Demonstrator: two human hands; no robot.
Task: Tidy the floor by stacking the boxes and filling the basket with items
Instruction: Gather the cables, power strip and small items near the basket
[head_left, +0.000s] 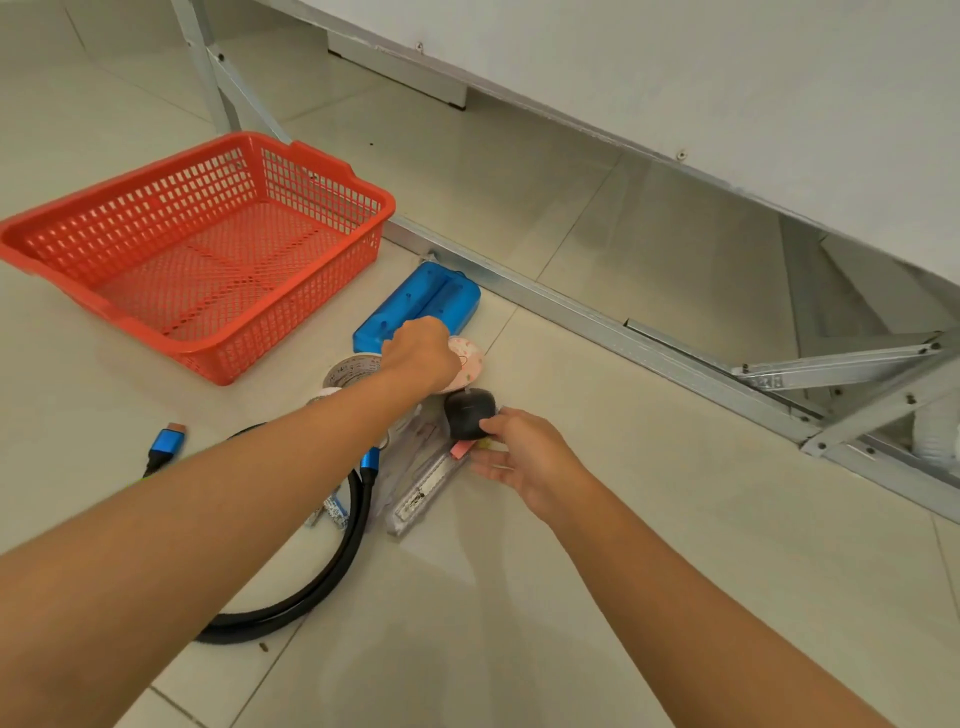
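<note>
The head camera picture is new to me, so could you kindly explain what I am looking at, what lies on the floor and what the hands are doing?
There is no machine here: a person wears one wide-angle camera on the head, looking forward and down, so the two bare arms reaching in are their own. The floor is pale tile. The red basket stands empty at the left. Beside it lies a blue plastic case, and nearer the person a black cable with blue plugs, a tape roll and a clear flat box. The left hand is closed over a pink round item; how firm that grip is cannot be told. The right hand touches a small black rounded object with its fingertips. A metal table frame crosses behind.
</note>
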